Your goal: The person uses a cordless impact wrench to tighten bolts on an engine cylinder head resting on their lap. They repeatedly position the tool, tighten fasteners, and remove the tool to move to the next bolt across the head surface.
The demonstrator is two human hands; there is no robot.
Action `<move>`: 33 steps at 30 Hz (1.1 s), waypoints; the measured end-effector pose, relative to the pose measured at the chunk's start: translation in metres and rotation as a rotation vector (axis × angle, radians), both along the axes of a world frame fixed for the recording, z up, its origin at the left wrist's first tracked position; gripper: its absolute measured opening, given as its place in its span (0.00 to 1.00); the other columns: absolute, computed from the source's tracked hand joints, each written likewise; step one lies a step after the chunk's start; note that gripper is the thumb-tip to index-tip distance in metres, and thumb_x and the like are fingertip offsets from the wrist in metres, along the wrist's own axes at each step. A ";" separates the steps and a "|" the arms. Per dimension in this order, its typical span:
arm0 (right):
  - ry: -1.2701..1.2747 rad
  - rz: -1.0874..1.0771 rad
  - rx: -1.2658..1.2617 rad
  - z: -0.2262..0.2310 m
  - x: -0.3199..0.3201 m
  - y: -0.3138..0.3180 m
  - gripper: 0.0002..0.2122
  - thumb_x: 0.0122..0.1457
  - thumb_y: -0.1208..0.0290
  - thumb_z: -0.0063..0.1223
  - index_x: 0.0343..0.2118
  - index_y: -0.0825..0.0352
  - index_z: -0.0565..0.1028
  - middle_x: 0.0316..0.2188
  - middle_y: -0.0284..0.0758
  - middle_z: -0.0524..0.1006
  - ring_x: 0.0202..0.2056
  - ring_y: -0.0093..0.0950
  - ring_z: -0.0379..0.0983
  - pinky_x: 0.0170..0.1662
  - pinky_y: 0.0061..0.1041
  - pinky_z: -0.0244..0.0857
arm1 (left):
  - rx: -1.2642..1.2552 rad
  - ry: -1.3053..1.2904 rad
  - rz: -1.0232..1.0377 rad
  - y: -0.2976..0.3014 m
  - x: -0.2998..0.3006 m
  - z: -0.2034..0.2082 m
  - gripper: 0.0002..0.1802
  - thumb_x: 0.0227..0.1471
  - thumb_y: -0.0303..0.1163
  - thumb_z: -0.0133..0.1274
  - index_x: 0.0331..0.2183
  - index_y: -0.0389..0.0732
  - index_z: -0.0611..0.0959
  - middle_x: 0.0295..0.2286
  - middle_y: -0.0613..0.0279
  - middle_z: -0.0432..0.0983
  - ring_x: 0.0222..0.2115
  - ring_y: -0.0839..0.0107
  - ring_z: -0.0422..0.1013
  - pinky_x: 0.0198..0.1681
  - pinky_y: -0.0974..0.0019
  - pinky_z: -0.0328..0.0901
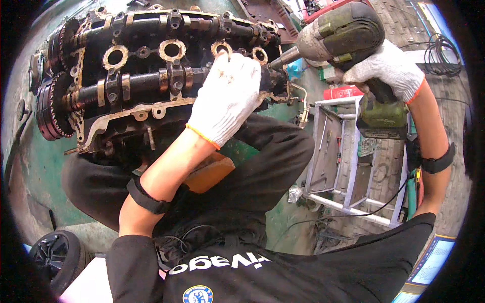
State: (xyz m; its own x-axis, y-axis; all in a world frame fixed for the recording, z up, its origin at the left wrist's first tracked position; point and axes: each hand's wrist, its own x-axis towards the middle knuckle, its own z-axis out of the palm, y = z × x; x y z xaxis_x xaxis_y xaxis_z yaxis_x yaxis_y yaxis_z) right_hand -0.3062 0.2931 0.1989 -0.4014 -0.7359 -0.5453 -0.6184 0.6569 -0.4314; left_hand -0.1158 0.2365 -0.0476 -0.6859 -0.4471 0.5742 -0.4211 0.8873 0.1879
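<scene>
A greasy black engine cylinder head (113, 121) lies in front of me, with two camshafts running across it; the near camshaft (145, 82) ends in a toothed sprocket (50, 108) at the left. My left hand (225, 96), in a white knit glove, rests over the near camshaft's right part with its fingers curled. What those fingers hold, if anything, is hidden. My gloved right hand (389, 73) grips the handle of a green and black cordless impact wrench (348, 33). The wrench points left, and its socket (285, 57) reaches the right end of the near camshaft.
A metal frame (348, 207) with tools on it stands at the right, near a red cylinder (342, 93). A coiled black cable (442, 55) lies at the far right. A wheel (58, 257) is at the lower left. An orange-brown block (209, 174) sits between my legs.
</scene>
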 end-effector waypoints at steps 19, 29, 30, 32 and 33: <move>0.016 -0.087 0.027 -0.004 0.005 0.004 0.13 0.50 0.81 0.66 0.41 0.71 0.81 0.26 0.34 0.81 0.19 0.21 0.72 0.23 0.21 0.64 | 0.079 0.036 -0.050 -0.001 0.001 -0.001 0.30 0.49 0.48 0.63 0.47 0.36 0.80 0.39 0.57 0.74 0.45 0.60 0.69 0.59 0.54 0.62; 0.095 -0.031 0.045 -0.001 0.009 0.003 0.16 0.50 0.80 0.67 0.44 0.70 0.81 0.29 0.33 0.83 0.25 0.20 0.75 0.28 0.21 0.68 | 0.076 0.100 -0.051 0.001 0.000 -0.001 0.22 0.49 0.40 0.61 0.42 0.35 0.80 0.37 0.55 0.73 0.43 0.59 0.70 0.55 0.57 0.63; 0.078 -0.050 0.051 -0.001 0.007 0.003 0.16 0.50 0.79 0.67 0.44 0.70 0.81 0.29 0.33 0.83 0.26 0.20 0.76 0.29 0.22 0.69 | 0.066 0.135 -0.061 0.000 0.000 -0.001 0.18 0.49 0.37 0.60 0.39 0.35 0.80 0.35 0.53 0.73 0.42 0.58 0.71 0.53 0.58 0.63; 0.062 -0.080 0.067 -0.003 0.001 0.003 0.15 0.51 0.79 0.67 0.43 0.70 0.82 0.30 0.33 0.84 0.28 0.20 0.77 0.30 0.22 0.70 | 0.028 0.134 -0.051 -0.001 -0.001 -0.002 0.18 0.49 0.37 0.60 0.39 0.34 0.80 0.35 0.53 0.73 0.42 0.58 0.71 0.53 0.58 0.64; 0.061 -0.088 0.080 -0.005 -0.002 0.004 0.15 0.51 0.79 0.67 0.43 0.70 0.82 0.30 0.33 0.84 0.28 0.21 0.77 0.30 0.22 0.70 | 0.003 0.106 -0.040 -0.002 -0.001 -0.003 0.18 0.49 0.38 0.60 0.39 0.34 0.80 0.35 0.53 0.73 0.42 0.58 0.71 0.53 0.58 0.64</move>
State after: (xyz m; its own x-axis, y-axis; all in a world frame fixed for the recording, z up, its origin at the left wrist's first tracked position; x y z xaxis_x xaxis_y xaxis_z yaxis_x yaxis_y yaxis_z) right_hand -0.3078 0.2966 0.1940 -0.4964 -0.6519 -0.5733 -0.5803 0.7404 -0.3394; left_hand -0.1170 0.2347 -0.0501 -0.6385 -0.4223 0.6434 -0.3627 0.9025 0.2324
